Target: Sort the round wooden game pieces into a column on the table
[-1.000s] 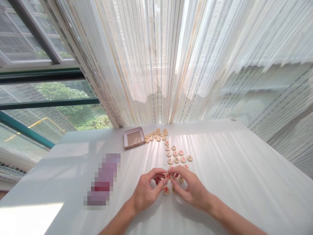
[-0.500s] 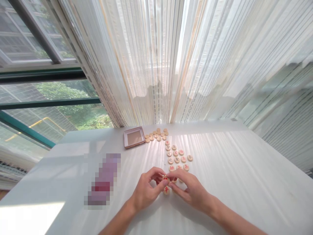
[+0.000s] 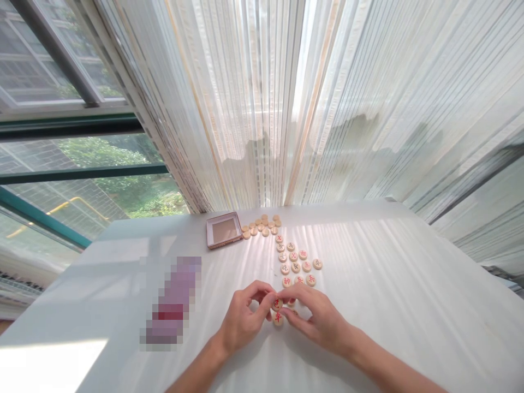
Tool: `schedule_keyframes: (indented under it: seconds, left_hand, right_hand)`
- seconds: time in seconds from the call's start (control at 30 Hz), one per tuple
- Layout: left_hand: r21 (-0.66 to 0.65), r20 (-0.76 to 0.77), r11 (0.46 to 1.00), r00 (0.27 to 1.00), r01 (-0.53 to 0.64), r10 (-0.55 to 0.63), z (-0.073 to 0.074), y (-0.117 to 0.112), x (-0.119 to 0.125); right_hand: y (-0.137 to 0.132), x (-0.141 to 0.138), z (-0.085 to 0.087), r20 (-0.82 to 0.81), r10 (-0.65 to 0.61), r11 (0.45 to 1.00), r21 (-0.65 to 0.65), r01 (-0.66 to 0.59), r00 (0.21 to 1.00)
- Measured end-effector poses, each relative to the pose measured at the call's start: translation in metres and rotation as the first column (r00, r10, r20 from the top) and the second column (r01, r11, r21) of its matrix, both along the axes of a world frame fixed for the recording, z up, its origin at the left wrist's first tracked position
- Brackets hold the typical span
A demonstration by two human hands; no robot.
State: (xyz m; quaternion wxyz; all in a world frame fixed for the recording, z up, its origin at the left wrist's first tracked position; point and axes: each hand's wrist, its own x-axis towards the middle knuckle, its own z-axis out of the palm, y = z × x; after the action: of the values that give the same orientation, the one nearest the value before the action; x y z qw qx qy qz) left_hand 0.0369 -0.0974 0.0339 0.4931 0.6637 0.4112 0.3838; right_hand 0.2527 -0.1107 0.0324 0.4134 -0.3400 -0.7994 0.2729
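Between my two hands is a round wooden Chinese chess piece [image 3: 277, 304] with a red character facing up. My left hand [image 3: 244, 314] pinches it from the left, thumb and fingertips together at its edge. From the right, my right hand [image 3: 323, 316] has its index fingertip at the piece's upper edge, with the thumb lower down. Just below lies another piece with a red character [image 3: 278, 319] on the table. Pieces with red or black characters, such as one red-marked piece [image 3: 287, 281], lie in uneven rows beyond my hands. My right fingers partly cover a few pieces.
Several blank-side-up pieces [image 3: 261, 227] are grouped at the table's far side, right of a shallow open box [image 3: 225, 231]. A pixelated purple item [image 3: 174, 300] lies on the white table [image 3: 409, 305] at left. Behind hangs a sheer striped curtain [image 3: 254, 98].
My left thumb has drawn back up and left from the face of the held piece, so more of its red character shows. Both hands stay in nearly the same place.
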Motion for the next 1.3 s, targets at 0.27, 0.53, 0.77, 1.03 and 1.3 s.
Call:
schedule_keyframes:
  seconds: [0.27, 0.53, 0.77, 1.03, 1.3]
  left_hand:
    - [0.044, 0.019, 0.998, 0.999, 0.036, -0.037, 0.002, -0.002, 0.000]
    - [0.082, -0.015, 0.996, 1.000, 0.023, -0.022, 0.003, -0.001, 0.001]
    - [0.207, -0.110, 0.977, 0.993, 0.054, -0.031, -0.002, -0.004, 0.001]
    - [0.331, -0.169, 0.937, 0.984, 0.110, -0.056, -0.003, -0.005, 0.000]
    - [0.275, -0.114, 0.959, 0.993, 0.069, -0.039, -0.003, -0.005, 0.000]
  right_hand:
    - [0.002, 0.004, 0.001, 0.000, -0.065, 0.998, -0.009, 0.065, 0.998]
    - [0.003, 0.004, 0.002, -0.003, -0.065, 0.998, -0.018, 0.065, 0.998]
    - [0.002, 0.005, 0.007, 0.025, -0.072, 0.994, -0.079, 0.073, 0.997]
    - [0.003, 0.005, 0.009, 0.049, -0.083, 0.987, -0.132, 0.089, 0.995]
    - [0.001, 0.004, 0.010, 0.007, -0.053, 0.992, -0.116, 0.053, 0.999]
